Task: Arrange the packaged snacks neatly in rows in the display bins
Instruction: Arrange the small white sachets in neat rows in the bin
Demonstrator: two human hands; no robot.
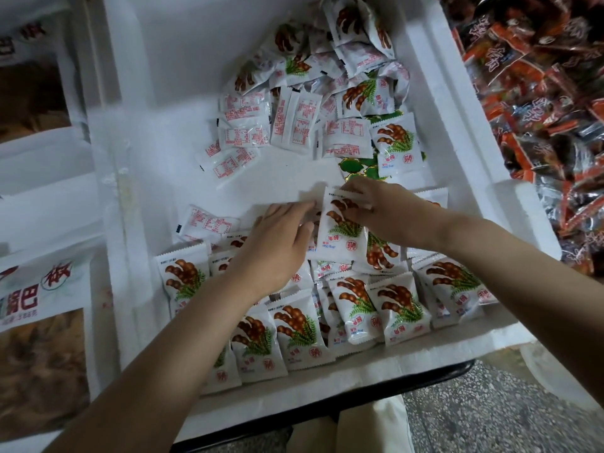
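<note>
Fingers [354, 191] of the right hand [392, 214] grasp the top edge of one packet [336, 237] in the middle of the bin [359, 371]. The left hand [277, 246] lies released, flat on the packets beside it. About two rows [327, 315] stand along the near edge, and a loose pile [327, 103] waits in the far right corner, so the job looks under halfway. The red print is too small to read.
</note>
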